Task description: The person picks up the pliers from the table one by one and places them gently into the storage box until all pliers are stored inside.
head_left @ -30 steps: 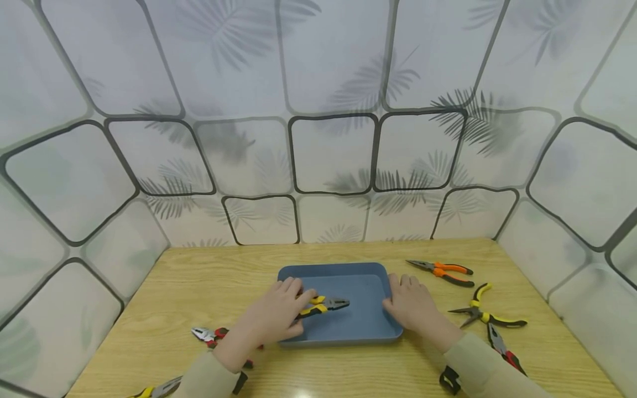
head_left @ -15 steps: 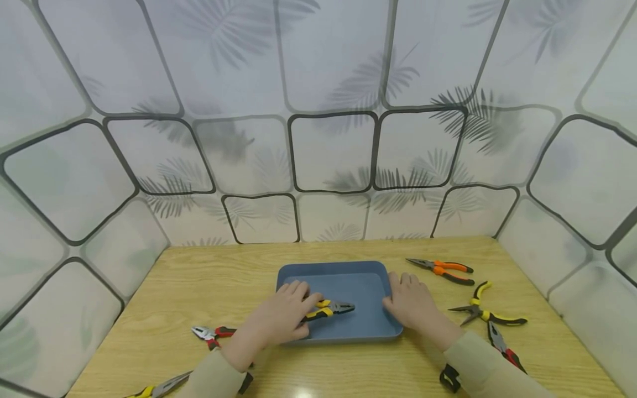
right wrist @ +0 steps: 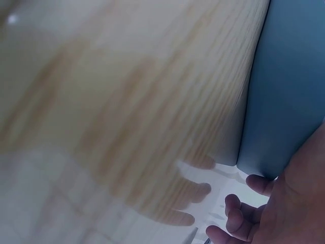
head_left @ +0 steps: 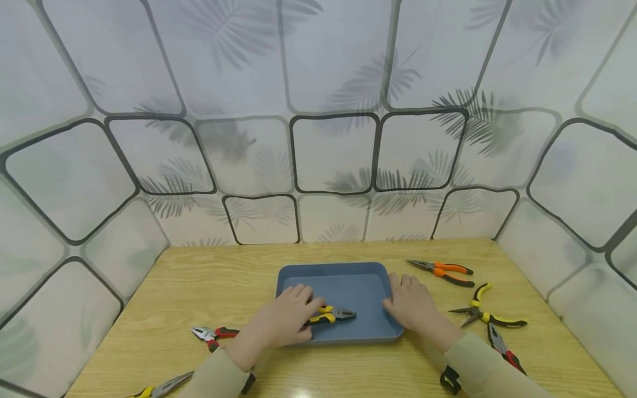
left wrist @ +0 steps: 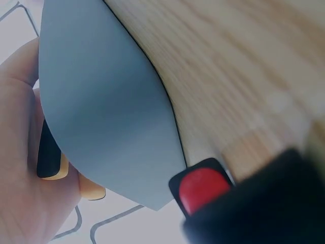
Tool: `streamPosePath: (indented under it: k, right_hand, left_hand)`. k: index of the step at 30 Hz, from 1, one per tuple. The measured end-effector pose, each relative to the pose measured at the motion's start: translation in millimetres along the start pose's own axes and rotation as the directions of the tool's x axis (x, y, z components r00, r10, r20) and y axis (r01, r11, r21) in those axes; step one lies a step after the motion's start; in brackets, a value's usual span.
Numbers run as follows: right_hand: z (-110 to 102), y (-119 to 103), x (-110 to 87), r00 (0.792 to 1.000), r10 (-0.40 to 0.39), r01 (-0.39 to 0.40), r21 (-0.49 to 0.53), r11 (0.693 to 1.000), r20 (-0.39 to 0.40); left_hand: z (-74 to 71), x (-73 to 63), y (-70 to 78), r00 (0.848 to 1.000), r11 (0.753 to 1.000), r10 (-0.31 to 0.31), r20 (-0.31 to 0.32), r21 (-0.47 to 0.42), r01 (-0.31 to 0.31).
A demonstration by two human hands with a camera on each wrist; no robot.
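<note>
A shallow blue-grey tray (head_left: 370, 270) sits mid-table. Over its left part, my left hand (head_left: 286, 318) grips yellow-and-black combination pliers (head_left: 344, 314); their jaws point right, close over the tray floor. The palm hides most of the handles. In the left wrist view, a handle end (left wrist: 49, 155) shows under the hand, behind the tray's outer wall (left wrist: 104, 101). My right hand (head_left: 410, 303) holds the tray's right rim, thumb at the inner side and fingers over the outside. The right wrist view shows curled fingers (right wrist: 236, 223) beside the tray's wall (right wrist: 282, 91).
At the right lie orange long-nose pliers (head_left: 445, 271), splayed yellow-and-black pliers (head_left: 476, 314) and red-and-black pliers (head_left: 504, 349). Left of the tray are more red-and-black pliers (head_left: 213, 335), partly under the left forearm, and yellow long-nose pliers (head_left: 161, 389). A patterned curtain (head_left: 333, 218) encloses the table.
My left hand has moved a little right and toward the near side, carrying the combination pliers lower over the tray. The right hand and the tray have stayed in place.
</note>
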State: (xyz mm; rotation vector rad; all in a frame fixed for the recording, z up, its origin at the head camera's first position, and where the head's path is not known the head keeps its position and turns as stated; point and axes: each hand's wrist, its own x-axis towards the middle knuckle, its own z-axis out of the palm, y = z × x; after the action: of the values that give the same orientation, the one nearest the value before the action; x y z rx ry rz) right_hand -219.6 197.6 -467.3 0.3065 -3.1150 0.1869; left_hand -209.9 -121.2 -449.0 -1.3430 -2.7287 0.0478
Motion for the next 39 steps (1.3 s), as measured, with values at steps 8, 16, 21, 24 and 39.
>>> streamPosePath:
  k: [8, 16, 21, 24, 39]
  right_hand:
    - [1, 0, -0.6, 1.0, 0.002, -0.002, 0.003, 1.0, -0.004]
    - [2, 0, -0.1, 1.0, -0.002, 0.002, 0.002, 1.0, -0.017]
    - [1, -1, -0.8, 1.0, 0.0, 0.0, 0.005, 1.0, -0.009]
    - [0, -1, -1.1, 1.0, 0.005, -0.005, 0.012, 1.0, -0.003]
    - [5, 2, 0.9, 1.0, 0.005, -0.004, 0.025, 1.0, -0.012]
  left_hand:
    - [1.5, 2.5, -0.6, 0.998, 0.999, -0.018, 0.056, -0.035, 0.02]
    - [-0.6, 5.1, -0.7, 0.993, 0.995, -0.042, 0.109, -0.083, 0.051]
    - [0.0, 4.3, -1.8, 0.99, 0.991, -0.076, 0.122, -0.099, 0.089]
    - [-0.4, 4.1, -3.9, 0.992, 0.991, -0.087, 0.089, -0.089, 0.095]
    - [-17.2, 2.3, -9.2, 0.993, 0.99, -0.101, 0.056, -0.095, 0.106]
